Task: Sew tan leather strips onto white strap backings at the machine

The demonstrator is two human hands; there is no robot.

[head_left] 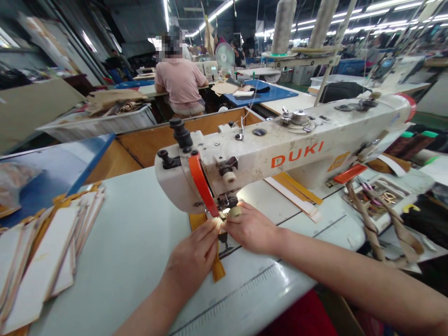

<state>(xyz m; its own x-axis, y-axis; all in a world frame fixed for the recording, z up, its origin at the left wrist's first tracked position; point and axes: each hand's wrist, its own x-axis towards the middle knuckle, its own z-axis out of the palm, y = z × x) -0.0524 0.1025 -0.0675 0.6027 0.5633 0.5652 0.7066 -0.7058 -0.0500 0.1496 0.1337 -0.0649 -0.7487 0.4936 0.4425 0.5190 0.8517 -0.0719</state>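
A white sewing machine [252, 161] with an orange guard at its head stands in front of me, its lamp lighting the needle area. Under the needle runs a mustard-coloured fabric strip [218, 272], one end hanging toward me and another part showing behind my left hand. My left hand [192, 256] is closed, its fingertips pinching the strip just in front of the presser foot. From the right, my right hand [251, 227] is closed too, fingers bent against the strip beside the needle. The fingertips and the needle itself are partly hidden in glare.
Stacked white-and-mustard pieces [56, 252] lie at the left of the table [129, 224]. Behind the machine arm rest more strips [294, 193]. A tray of small tools [381, 198] sits at the right. Farther off, a person in a pink shirt [180, 81] sits facing away.
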